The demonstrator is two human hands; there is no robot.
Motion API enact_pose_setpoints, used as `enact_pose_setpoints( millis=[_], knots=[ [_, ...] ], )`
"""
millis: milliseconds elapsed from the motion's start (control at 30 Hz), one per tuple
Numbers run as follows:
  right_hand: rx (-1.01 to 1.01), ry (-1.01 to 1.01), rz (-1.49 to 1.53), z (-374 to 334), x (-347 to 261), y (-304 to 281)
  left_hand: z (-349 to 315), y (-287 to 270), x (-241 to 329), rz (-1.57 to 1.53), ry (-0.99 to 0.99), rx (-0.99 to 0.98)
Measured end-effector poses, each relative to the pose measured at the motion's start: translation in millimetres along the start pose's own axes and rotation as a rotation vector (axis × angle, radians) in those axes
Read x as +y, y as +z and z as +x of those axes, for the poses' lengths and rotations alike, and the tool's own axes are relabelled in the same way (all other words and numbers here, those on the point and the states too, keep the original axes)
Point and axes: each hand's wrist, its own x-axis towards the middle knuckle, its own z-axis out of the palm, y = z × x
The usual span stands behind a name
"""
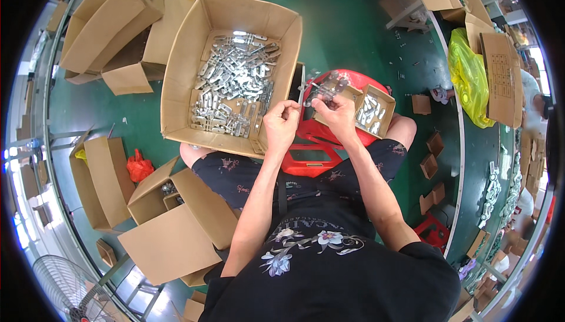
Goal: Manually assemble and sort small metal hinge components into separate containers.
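Observation:
My right hand (336, 115) is closed around a cluster of dark, shiny metal hinge parts (329, 86), blurred at their upper end. Just left of it, my left hand (281, 123) is pinched, thumb against fingers, close to the cluster; whatever it grips is too small to make out. Both hands are above the near-left side of a red plastic stool (312, 168). On the stool stands a small cardboard box (386, 123) with several silvery metal pieces (369, 113). To the left, a large open cardboard box (179, 80) holds a heap of similar metal parts (238, 75).
Open cartons (112, 22) stand at the far left, and more cartons (170, 239) at the near left beside a red plastic bag (139, 166). A fan (70, 289) is at lower left. Along the right runs a workbench (471, 163) with a yellow bag (468, 80).

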Motion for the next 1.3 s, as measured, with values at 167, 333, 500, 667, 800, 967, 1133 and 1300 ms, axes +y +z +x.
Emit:
enact_pose_setpoints(
  millis=[167,333,500,667,800,967,1133,1300],
  knots=[
    [-0.099,0.11,0.366,4.8,-0.9,-0.8,-2.8,2.2,11.2,0.05,0.018,-0.042],
    [-0.11,0.103,0.262,2.7,-1.6,3.9,1.5,3.4,17.2,-0.158,-0.01,0.03],
    [-0.172,-0.097,-0.073,-5.3,-14.8,6.3,4.0,1.7,14.4,-0.158,-0.045,0.052],
    [-0.139,-0.159,-0.242,-10.7,-19.0,6.4,3.3,1.1,9.4,-0.097,-0.073,0.104],
    [-0.149,-0.036,-0.185,-6.8,-6.9,4.7,4.3,3.5,10.3,-0.321,-0.1,0.19],
    [-0.068,0.084,0.319,-1.4,-7.1,9.2,0.6,-3.9,4.9,-0.194,-0.031,0.107],
    [-0.142,0.135,0.509,5.4,1.2,14.4,-2.4,-2.0,4.9,-0.122,-0.07,0.043],
    [-0.091,0.081,0.492,5.3,8.3,29.3,2.2,-7.2,7.9,-0.209,-0.069,0.041]
  ],
)
